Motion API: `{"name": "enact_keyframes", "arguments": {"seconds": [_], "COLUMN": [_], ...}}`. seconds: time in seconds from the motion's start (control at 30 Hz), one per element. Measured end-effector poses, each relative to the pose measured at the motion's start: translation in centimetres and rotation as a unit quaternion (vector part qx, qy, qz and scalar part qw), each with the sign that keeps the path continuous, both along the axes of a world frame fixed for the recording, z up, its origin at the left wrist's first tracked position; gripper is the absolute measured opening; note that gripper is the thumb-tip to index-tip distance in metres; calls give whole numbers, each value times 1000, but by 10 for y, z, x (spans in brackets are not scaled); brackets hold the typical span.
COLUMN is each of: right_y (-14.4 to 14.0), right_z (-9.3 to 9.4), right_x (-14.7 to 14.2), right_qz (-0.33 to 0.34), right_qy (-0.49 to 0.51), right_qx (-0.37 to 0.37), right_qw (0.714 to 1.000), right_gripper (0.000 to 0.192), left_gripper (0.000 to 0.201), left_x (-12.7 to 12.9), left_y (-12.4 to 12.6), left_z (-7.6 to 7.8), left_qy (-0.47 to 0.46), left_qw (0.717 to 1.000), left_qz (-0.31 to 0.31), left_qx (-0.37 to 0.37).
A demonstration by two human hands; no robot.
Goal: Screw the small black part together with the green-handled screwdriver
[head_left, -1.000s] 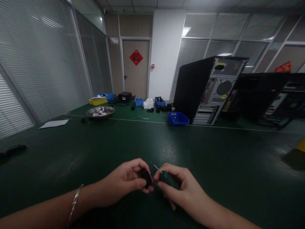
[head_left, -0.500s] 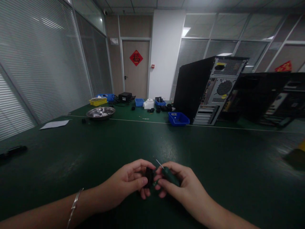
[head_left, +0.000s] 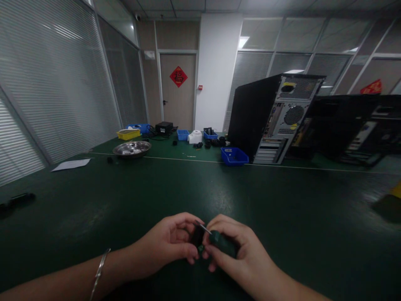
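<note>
Green bench (head_left: 140, 188) spreads before the wearer, with a black computer case (head_left: 253, 117) at one o'clock and a steel dish (head_left: 132, 156) at eleven. Work by hand looks under way rather than finished; exactly what is done or left cannot be told. At six o'clock, the left hand (head_left: 171, 240), loosely curled, holds a small dark part (head_left: 197, 236); the right hand (head_left: 247, 246) grips a green screwdriver (head_left: 223, 243), shaft towards ten o'clock. Between both hands sits a tiny green piece (head_left: 201, 248), its attachment unclear.
</note>
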State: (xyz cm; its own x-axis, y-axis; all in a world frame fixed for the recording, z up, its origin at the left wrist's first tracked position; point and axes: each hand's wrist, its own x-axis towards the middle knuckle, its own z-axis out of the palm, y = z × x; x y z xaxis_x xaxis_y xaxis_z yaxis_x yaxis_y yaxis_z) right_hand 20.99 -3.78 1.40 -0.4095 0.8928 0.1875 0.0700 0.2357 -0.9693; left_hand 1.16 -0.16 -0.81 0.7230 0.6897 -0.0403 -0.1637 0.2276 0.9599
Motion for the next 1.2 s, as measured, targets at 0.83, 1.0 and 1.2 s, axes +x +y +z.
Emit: {"name": "enact_keyframes", "arguments": {"seconds": [0.83, 1.0, 1.2], "right_y": [-3, -3, 4], "right_z": [-11, -9, -13], "right_x": [1, 0, 6], "right_qz": [-42, -45, -91], "right_qy": [-146, -150, -106], "right_qx": [100, 99, 127], "right_qw": [983, 983, 982], "right_gripper": [31, 30, 27], "left_gripper": [33, 29, 28], "left_x": [-2, 1, -7], "left_y": [-7, -11, 6], "left_z": [-2, 4, 9], "left_qy": [71, 71, 101], "left_qw": [997, 996, 985], "left_qz": [-18, -9, 100], "left_qx": [32, 43, 103]}}
